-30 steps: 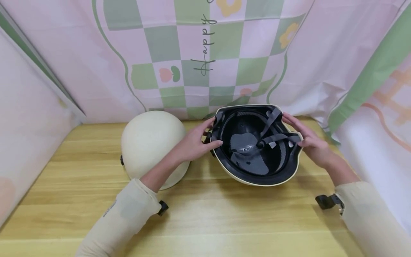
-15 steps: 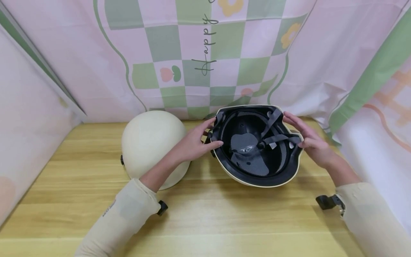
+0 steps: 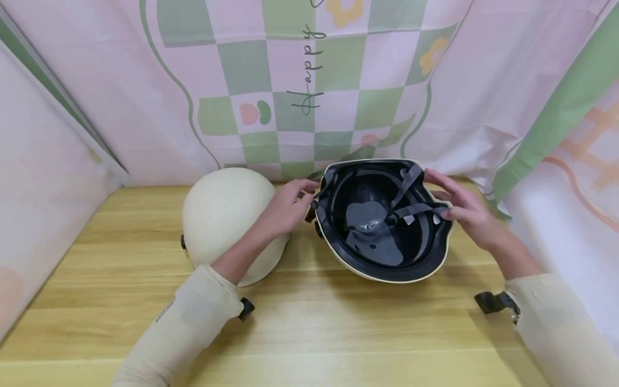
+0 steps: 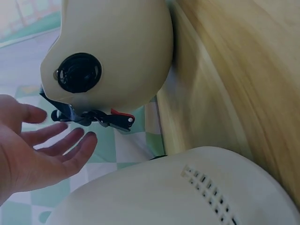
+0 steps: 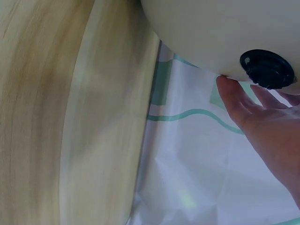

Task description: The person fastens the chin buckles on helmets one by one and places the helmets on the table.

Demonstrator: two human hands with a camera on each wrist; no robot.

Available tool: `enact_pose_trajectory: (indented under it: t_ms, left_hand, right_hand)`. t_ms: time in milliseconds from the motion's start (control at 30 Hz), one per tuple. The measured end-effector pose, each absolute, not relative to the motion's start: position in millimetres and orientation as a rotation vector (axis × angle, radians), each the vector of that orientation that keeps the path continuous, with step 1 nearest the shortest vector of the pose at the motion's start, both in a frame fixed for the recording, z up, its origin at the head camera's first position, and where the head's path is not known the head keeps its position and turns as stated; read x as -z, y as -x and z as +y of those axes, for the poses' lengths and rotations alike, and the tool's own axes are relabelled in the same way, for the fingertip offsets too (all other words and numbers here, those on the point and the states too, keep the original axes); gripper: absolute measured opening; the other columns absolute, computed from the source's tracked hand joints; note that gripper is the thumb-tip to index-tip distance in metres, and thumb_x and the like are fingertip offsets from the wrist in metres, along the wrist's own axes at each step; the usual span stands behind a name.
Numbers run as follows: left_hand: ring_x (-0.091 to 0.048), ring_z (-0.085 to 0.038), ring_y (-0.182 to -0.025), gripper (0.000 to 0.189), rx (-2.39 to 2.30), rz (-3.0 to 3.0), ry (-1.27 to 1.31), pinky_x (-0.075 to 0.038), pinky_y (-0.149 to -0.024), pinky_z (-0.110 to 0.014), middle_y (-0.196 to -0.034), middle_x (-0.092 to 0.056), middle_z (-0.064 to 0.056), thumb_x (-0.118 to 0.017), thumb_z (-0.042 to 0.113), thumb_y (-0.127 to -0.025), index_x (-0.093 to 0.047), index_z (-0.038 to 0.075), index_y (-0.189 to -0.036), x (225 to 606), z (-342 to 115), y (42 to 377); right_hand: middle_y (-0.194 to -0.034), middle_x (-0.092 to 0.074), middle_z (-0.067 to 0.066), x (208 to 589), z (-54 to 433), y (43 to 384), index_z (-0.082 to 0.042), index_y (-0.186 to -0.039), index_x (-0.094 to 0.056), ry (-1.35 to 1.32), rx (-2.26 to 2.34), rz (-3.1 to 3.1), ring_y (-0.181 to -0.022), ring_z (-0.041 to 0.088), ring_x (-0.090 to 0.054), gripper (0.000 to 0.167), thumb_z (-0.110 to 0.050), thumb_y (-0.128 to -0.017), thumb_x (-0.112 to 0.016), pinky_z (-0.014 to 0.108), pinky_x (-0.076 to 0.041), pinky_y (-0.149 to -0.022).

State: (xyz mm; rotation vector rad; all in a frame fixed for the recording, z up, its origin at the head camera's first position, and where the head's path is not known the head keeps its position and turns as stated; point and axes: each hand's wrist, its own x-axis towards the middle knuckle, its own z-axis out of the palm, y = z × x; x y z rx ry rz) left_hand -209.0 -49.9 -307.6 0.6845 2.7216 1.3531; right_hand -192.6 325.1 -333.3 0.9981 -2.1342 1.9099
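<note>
On the right, a cream helmet (image 3: 382, 271) lies with its black padded inside facing the viewer and grey straps across it. My left hand (image 3: 289, 207) is just off its left side, fingers loosely bent. In the left wrist view, a black strap buckle (image 4: 119, 121) with a red part hangs from the helmet beside my fingers, which are not closed round it. My right hand (image 3: 466, 215) touches the helmet's right side, thumb at the rim by the strap and fairly straight fingers along the outer shell. In the right wrist view, a fingertip meets the shell near a black round knob (image 5: 267, 69).
A second cream helmet (image 3: 227, 209) sits dome up on the left, partly behind my left forearm; the left wrist view shows its vent holes (image 4: 206, 187). Both helmets rest on a wooden table (image 3: 319, 333). A printed curtain (image 3: 295, 70) hangs right behind them.
My left hand has let go of the helmet's left rim and drawn slightly left, uncovering the strap buckle there. The right hand stays at the rim with its thumb shifted slightly.
</note>
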Motion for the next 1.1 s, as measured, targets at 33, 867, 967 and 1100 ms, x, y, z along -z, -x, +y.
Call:
enact_pose_trajectory:
  t_ms: [33,867,967,1100]
  left_hand:
    - [-0.062,-0.034,-0.122,0.041,-1.330,2.714,-0.692,-0.050,-0.104,-0.043,-0.135,-0.065,-0.018,-0.048,0.009,-0.103,-0.059,-0.001,-0.142,307.0,-50.1,209.8]
    - [-0.069,-0.025,-0.088,0.059,-1.256,2.756,-0.771,-0.055,-0.076,-0.031,-0.096,-0.069,-0.012,-0.073,-0.004,-0.085,-0.058,-0.001,-0.142,303.6,-70.0,212.9]
    - [-0.070,-0.026,-0.093,0.053,-1.281,2.790,-0.780,-0.057,-0.079,-0.034,-0.100,-0.072,-0.014,-0.072,-0.003,-0.085,-0.063,-0.001,-0.137,299.4,-73.8,210.8]
    - [-0.070,-0.027,-0.096,0.045,-1.293,2.840,-0.788,-0.057,-0.082,-0.037,-0.105,-0.075,-0.014,-0.071,-0.002,-0.084,-0.068,-0.001,-0.129,292.6,-79.3,208.5]
  right_hand:
    - [-0.149,-0.057,0.000,332.4,325.1,192.4,0.002,-0.155,-0.044,-0.997,-1.902,-2.140,-0.132,0.010,-0.052,0.083,0.020,-0.074,-0.039,0.019,-0.038,-0.104]
    - [-0.146,-0.057,-0.008,329.8,330.5,188.7,-0.007,-0.157,-0.043,-0.958,-1.752,-2.260,-0.127,0.002,-0.055,0.084,0.026,-0.081,-0.042,0.011,-0.046,-0.095]
    - [-0.143,-0.058,-0.007,327.7,329.0,188.0,-0.010,-0.157,-0.045,-0.932,-1.748,-2.262,-0.127,0.002,-0.055,0.082,0.026,-0.083,-0.043,0.012,-0.048,-0.093]
    - [-0.141,-0.061,-0.004,322.3,325.7,187.1,-0.009,-0.156,-0.046,-0.900,-1.739,-2.236,-0.126,0.004,-0.058,0.079,0.027,-0.085,-0.044,0.012,-0.051,-0.091]
